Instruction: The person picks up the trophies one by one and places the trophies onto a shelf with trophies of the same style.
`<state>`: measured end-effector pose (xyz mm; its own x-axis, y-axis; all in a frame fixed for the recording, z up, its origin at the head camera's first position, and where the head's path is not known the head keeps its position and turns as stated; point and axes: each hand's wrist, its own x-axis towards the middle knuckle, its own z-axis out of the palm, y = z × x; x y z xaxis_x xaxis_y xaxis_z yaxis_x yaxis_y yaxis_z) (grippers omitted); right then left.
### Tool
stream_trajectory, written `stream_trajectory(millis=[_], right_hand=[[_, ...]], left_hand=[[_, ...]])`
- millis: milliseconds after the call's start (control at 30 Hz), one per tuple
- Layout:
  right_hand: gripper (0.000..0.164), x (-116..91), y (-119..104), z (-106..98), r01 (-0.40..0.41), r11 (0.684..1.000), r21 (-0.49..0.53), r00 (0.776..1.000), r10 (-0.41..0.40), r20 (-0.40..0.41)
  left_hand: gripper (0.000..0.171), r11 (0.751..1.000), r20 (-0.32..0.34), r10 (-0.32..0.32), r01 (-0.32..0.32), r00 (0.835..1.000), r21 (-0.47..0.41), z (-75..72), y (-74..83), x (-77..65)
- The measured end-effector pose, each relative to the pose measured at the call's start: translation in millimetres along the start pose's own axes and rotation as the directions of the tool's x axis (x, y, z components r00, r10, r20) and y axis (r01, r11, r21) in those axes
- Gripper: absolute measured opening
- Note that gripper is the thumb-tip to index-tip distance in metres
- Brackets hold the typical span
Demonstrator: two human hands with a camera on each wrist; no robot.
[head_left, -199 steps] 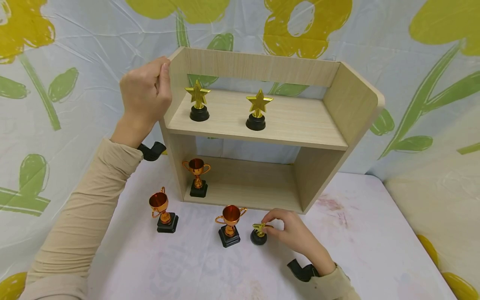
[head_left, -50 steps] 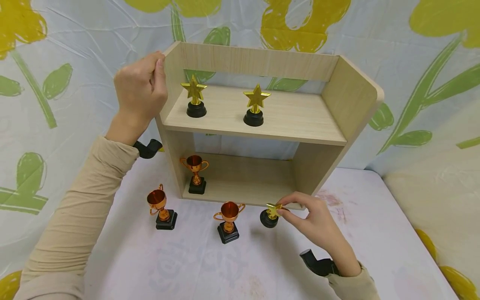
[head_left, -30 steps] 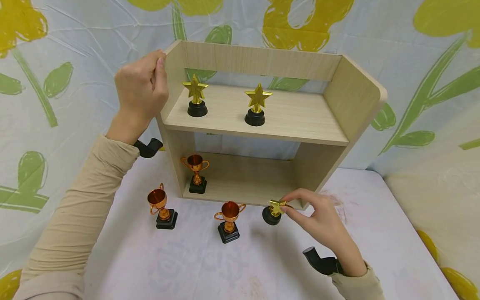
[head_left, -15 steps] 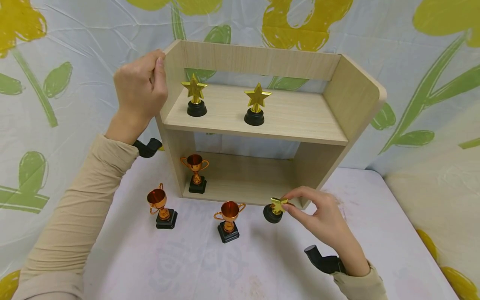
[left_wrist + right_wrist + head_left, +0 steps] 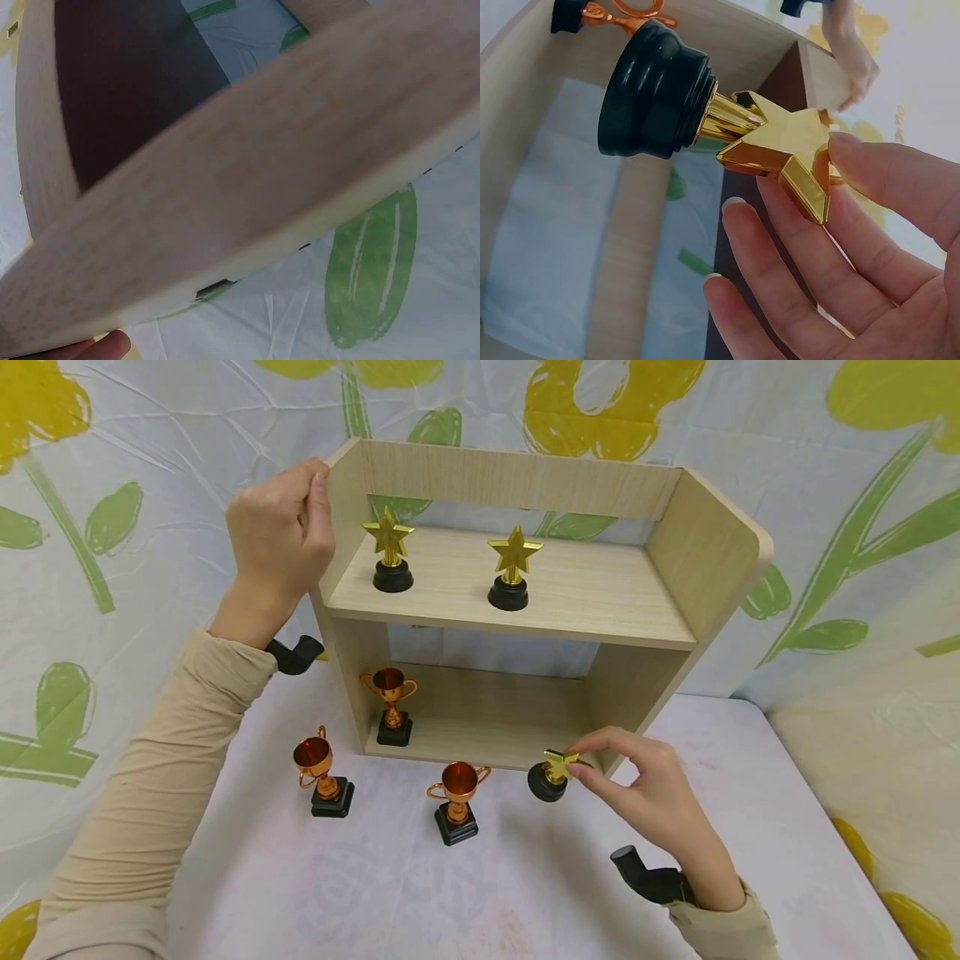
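Observation:
My right hand (image 5: 648,785) pinches a gold star trophy (image 5: 780,142) by its star, between thumb and fingers. The trophy's round black base (image 5: 547,782) tips toward the left, in front of the shelf's lower right corner. My left hand (image 5: 281,531) grips the upper left side panel of the light wooden shelf (image 5: 517,631); a fingertip (image 5: 112,345) shows under the panel edge in the left wrist view. Two more star trophies stand on the upper board, one at the left (image 5: 392,552) and one near the middle (image 5: 512,568).
A bronze cup trophy (image 5: 393,706) stands at the left end of the lower compartment. Two more cups are on the white table (image 5: 420,910) in front, one at the left (image 5: 326,777) and one near the centre (image 5: 457,802). A flowered cloth (image 5: 810,527) hangs behind.
My right hand has lifted the star trophy off the table and moved it right and toward the shelf, rising slightly in the last second. My left hand keeps its grip.

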<state>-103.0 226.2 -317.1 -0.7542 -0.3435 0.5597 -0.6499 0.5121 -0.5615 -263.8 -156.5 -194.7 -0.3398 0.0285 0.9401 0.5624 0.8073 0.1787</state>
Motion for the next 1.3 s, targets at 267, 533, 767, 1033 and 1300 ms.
stream_trajectory(millis=[267,533,767,1033,1300], right_hand=[[0.033,3,-1,-3,0.017,1.0,0.006,1.0,-0.017,-0.005],[0.034,5,-4,-6,0.022,1.0,0.006,1.0,-0.021,-0.009],[0.034,7,-6,-8,0.036,0.999,0.009,0.999,-0.036,-0.011],[0.034,10,-8,-11,0.048,0.999,-0.007,0.999,-0.048,-0.015],[0.035,13,-10,-15,0.064,0.998,-0.014,0.998,-0.064,-0.021]], left_hand=[[0.034,1.0,-0.004,0.005,-0.005,1.0,-0.001,0.4,-0.3,-0.2],[0.034,1.0,-0.007,0.008,-0.008,1.0,0.002,0.6,-1.0,-0.5],[0.033,1.0,-0.005,0.007,-0.007,1.0,0.001,1.5,-0.9,-1.3],[0.033,1.0,-0.003,0.004,-0.004,1.0,0.001,0.6,-0.6,-1.4],[0.033,1.0,-0.002,0.003,-0.003,1.0,-0.003,-0.1,-0.1,-0.3]])
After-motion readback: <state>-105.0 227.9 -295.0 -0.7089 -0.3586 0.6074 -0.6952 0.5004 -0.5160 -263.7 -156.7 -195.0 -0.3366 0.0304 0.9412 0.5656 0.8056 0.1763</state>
